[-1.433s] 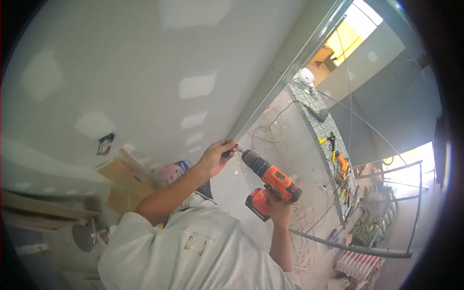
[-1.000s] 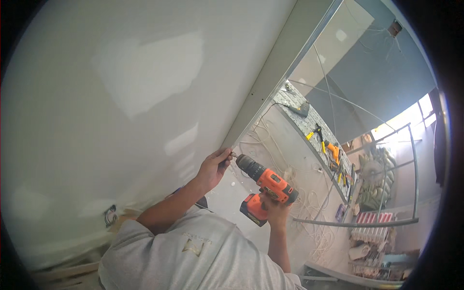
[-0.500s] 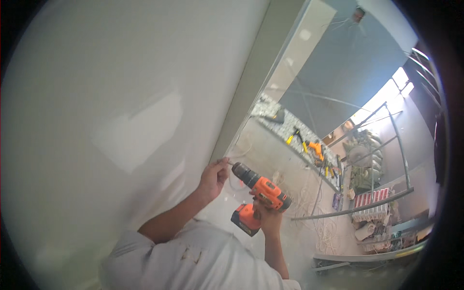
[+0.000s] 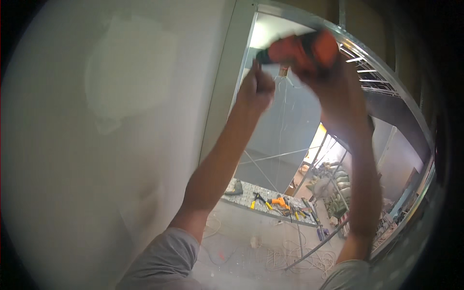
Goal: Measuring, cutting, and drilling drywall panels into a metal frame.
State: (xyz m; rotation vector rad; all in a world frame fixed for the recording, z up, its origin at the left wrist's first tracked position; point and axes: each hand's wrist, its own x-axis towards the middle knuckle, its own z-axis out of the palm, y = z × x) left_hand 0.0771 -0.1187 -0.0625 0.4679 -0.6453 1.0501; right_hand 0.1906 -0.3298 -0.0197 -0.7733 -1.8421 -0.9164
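Observation:
An orange and black cordless drill [image 4: 297, 50] is raised high in front of me, blurred by motion, its chuck pointing left toward the wall panel's edge. My right hand [image 4: 331, 89] is wrapped round its grip from below. Just under the chuck is my left hand [image 4: 258, 91], closed with the fingers pinched together. What those fingers hold, if anything, is too small and blurred to make out. Next to my left hand runs the narrow grey edge strip [image 4: 222, 92] of the wall opening.
A pale wall panel [image 4: 130, 159] fills the left side. Metal framing [image 4: 386, 65] arches over the opening. Beyond and below, a speckled plank [image 4: 246, 193] carries a second orange power tool [image 4: 279, 202], yellow-handled tools and others. Cable [image 4: 309, 258] lies coiled on the floor near scaffold tubes and stacked sacks [image 4: 340, 181].
Both hands and the drill have risen from chest height to well above it. My view has tilted up, bringing the top framing into sight.

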